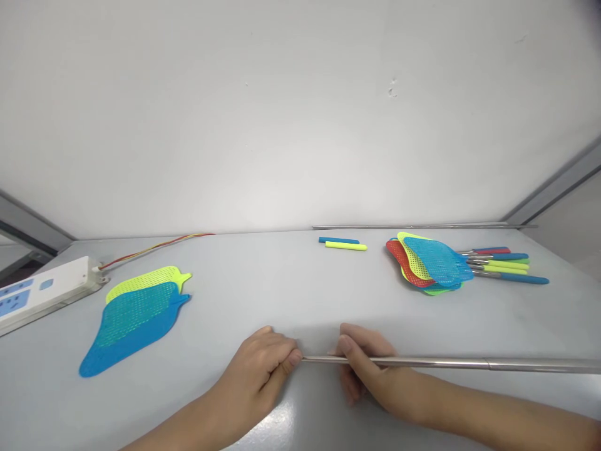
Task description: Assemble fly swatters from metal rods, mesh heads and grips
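A thin metal rod (451, 362) lies across the grey table (282, 282) near its front edge, running off to the right. My left hand (260, 373) is curled and pinches the rod's left end. My right hand (370, 369) has its fingers wrapped round the rod a little further right. Two loose fly swatter heads, a blue one (129, 329) over a yellow-green one (145, 280), lie to the left of my hands. Two loose handle grips, a blue grip (338, 240) and a yellow grip (346, 247), lie at the back.
A pile of finished fly swatters (436, 263) with coloured handles (504, 266) sits at the back right. A white power strip (42, 291) with a red and yellow cable (154, 247) is at the far left. Another metal rod (413, 226) lies along the white wall.
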A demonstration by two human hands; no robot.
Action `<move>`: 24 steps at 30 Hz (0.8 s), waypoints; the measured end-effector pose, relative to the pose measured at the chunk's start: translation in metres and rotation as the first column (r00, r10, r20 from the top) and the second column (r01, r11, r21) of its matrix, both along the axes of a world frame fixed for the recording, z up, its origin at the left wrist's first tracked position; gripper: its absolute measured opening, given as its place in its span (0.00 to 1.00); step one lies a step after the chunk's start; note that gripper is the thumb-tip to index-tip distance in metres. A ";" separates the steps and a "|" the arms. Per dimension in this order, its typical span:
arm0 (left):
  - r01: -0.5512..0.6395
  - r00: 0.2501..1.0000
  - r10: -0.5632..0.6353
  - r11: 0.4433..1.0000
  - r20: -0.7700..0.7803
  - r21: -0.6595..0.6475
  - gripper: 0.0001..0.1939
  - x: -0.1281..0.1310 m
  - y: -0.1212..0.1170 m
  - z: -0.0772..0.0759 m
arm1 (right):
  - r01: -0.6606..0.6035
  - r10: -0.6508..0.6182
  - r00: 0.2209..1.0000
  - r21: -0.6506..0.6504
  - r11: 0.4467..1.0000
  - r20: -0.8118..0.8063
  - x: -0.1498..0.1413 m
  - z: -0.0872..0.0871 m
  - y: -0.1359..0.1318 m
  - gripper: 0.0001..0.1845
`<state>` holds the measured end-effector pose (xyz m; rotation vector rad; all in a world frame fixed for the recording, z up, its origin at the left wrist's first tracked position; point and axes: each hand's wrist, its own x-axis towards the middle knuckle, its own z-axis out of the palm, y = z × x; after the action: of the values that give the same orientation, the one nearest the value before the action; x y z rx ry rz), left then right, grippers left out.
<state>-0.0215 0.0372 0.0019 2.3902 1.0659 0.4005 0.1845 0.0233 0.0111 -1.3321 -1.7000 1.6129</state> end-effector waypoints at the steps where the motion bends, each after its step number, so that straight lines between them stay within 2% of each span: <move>1: 0.000 1.000 0.000 1.000 -0.001 -0.002 0.16 0.000 0.000 0.000 | -0.001 0.001 1.000 -0.005 1.000 0.002 0.000 0.000 0.000 0.21; 6: 0.009 1.000 -0.009 1.000 0.005 -0.007 0.16 0.000 0.000 0.000 | 0.009 -0.009 0.998 0.000 1.000 -0.054 -0.001 -0.003 0.002 0.20; 13: 0.005 1.000 -0.005 1.000 -0.025 -0.020 0.17 0.002 0.000 0.000 | 0.052 -0.047 0.966 0.015 0.999 -0.255 -0.003 -0.015 0.005 0.22; 20: -0.013 1.000 0.013 1.000 -0.027 0.003 0.17 0.002 0.000 -0.002 | 0.081 -0.081 0.975 -0.005 0.997 -0.207 -0.002 -0.016 0.007 0.23; 24: -0.015 1.000 0.014 1.000 -0.024 0.000 0.17 0.001 0.001 -0.002 | 0.080 -0.074 0.989 0.047 0.996 -0.127 -0.001 -0.014 0.007 0.26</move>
<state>-0.0203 0.0378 -0.0004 2.3941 1.0944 0.3774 0.1836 0.0299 -0.0033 -1.2299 -1.5859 1.5642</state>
